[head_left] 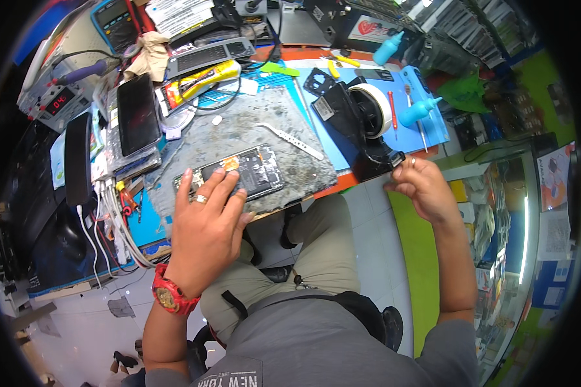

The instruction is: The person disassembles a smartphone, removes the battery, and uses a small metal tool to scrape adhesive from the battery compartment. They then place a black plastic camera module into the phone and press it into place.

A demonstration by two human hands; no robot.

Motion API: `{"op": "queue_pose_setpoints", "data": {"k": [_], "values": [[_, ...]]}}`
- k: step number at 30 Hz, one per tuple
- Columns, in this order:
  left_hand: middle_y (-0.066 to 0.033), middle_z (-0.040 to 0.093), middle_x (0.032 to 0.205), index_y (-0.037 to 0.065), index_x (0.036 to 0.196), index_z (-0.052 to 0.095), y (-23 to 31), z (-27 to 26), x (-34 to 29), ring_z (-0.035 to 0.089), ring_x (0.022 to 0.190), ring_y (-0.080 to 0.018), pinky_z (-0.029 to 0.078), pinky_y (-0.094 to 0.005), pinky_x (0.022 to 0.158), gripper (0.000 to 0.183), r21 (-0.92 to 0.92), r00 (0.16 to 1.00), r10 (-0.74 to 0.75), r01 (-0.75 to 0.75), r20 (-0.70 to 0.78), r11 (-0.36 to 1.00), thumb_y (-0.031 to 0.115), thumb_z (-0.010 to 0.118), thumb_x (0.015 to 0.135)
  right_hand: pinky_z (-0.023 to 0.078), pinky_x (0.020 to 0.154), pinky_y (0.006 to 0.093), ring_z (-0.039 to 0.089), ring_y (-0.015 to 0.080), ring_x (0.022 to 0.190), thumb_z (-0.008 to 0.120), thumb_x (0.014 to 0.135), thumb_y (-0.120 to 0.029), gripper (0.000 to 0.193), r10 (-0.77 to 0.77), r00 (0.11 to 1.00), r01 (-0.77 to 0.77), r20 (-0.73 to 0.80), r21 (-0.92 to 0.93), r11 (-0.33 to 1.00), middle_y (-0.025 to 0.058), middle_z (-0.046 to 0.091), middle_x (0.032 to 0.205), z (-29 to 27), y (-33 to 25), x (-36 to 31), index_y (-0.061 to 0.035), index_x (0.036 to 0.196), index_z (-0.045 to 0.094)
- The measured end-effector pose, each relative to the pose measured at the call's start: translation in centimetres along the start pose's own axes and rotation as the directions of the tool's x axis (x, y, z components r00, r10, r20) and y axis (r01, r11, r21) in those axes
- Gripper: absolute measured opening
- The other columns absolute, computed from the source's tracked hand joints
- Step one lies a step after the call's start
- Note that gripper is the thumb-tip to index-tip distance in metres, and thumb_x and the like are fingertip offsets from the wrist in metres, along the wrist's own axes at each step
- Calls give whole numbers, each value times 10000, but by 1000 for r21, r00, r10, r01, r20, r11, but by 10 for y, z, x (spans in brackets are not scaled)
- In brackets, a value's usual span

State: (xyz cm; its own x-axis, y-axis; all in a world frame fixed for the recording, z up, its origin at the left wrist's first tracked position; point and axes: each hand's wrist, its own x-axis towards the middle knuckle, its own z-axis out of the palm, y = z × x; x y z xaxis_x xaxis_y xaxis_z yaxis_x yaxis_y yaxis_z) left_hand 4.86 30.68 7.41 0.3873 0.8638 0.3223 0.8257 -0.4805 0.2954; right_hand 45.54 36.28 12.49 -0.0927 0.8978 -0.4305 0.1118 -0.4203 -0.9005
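Observation:
An opened phone (261,171) lies on the worn grey work mat, its inner parts and an orange patch showing. My left hand (206,226) rests on its left part, fingers spread flat over it and thumb by the near edge. Past the bench's right front edge, my right hand (423,187) is closed in a pinch. Its fingertips are at a small dark piece by the end of a black tape dispenser (345,122); what they hold I cannot make out. White tweezers (294,140) lie on the mat beyond the phone.
A roll of tape (382,109), a red screwdriver (392,113) and a light-blue bottle (419,111) are at the right. On the left stand a dark phone (137,116), white cables (113,213) and a power supply (58,103). A yellow packet (200,84) lies behind the mat.

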Motion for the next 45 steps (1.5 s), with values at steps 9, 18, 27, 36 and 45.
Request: {"op": "queue_pose_setpoints", "data": {"k": [9,18,27,36,45], "values": [[-152,714,1443,27,1215,781,0,0,-2,632,1423,-340,342,-657,1281,320,19,1000,21,-21,-16,1000,199,815,947,553,880,397,665,261,953,722,1018,-4,57,-266,851,502,452,-553,664,110,670,1036,69,-14,-29,-13,1045,672],[-136,717,1445,42,1226,775,0,0,-3,623,1433,-319,341,-647,1290,324,6,1000,6,-6,-25,1000,218,803,955,521,915,514,680,421,984,723,953,38,325,-396,551,835,735,-476,278,160,724,988,148,-39,48,16,1274,673],[-139,693,1476,46,1235,759,-3,3,-5,605,1449,-315,342,-663,1286,332,-7,1000,1,-1,-25,1000,215,800,953,515,897,525,675,431,962,717,859,96,758,-344,448,884,825,-466,34,176,722,938,164,-50,63,87,1576,473],[-125,704,1447,49,1229,755,-4,4,-4,601,1455,-309,340,-668,1287,324,6,1000,9,-9,-14,1000,217,799,956,519,882,511,697,418,938,705,817,106,774,-365,378,917,851,-397,25,151,744,904,165,-42,79,99,1556,475],[-130,704,1445,48,1226,758,-4,4,-4,602,1452,-306,335,-669,1286,321,2,1000,7,-7,-12,1000,220,797,957,517,888,519,682,433,959,737,832,85,738,-315,460,886,830,-453,101,183,735,951,171,-48,77,90,1531,500]]}}
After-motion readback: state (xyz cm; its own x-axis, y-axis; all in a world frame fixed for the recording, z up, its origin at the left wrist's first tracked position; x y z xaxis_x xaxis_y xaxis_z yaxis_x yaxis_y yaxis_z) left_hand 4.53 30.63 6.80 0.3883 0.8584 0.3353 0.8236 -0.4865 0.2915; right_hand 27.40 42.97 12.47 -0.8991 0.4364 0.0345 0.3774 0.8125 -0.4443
